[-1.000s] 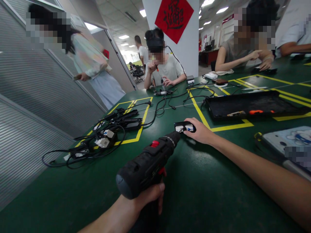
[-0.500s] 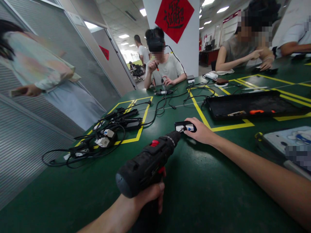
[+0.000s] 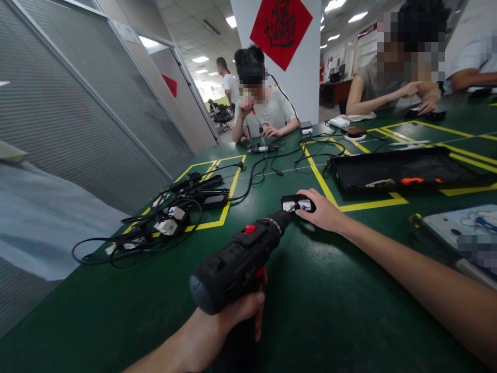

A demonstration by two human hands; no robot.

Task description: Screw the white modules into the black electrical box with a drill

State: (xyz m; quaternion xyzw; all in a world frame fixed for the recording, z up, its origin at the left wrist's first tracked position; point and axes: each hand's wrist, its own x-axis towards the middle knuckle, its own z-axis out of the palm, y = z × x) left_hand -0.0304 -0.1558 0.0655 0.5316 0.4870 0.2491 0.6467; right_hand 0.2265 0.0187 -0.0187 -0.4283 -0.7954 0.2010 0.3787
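Observation:
My left hand (image 3: 238, 313) is wrapped around the grip of a black cordless drill (image 3: 236, 261) with red details. The drill points away from me, its chuck towards a small black case (image 3: 288, 200) with white and blue parts on its face. My right hand (image 3: 321, 211) grips the right end of this case between thumb and fingers, at the table's middle. The drill tip reaches the case's face or lies just in front of it; I cannot tell whether they touch. The drill's lower part is mostly hidden by my hand and shadow.
Black cables and adapters (image 3: 205, 197) lie tangled on the left. At right stand a long black tray (image 3: 388, 168) holding orange items and a light blue patterned object (image 3: 458, 228). A co-worker (image 3: 272, 111) sits opposite, another person (image 3: 373, 93) at right. Yellow tape marks the green table (image 3: 330, 300).
The person walking past on the left has moved nearly out of view, leaving pale blue clothing at the left edge. My hands, the drill and the case hold nearly the same position.

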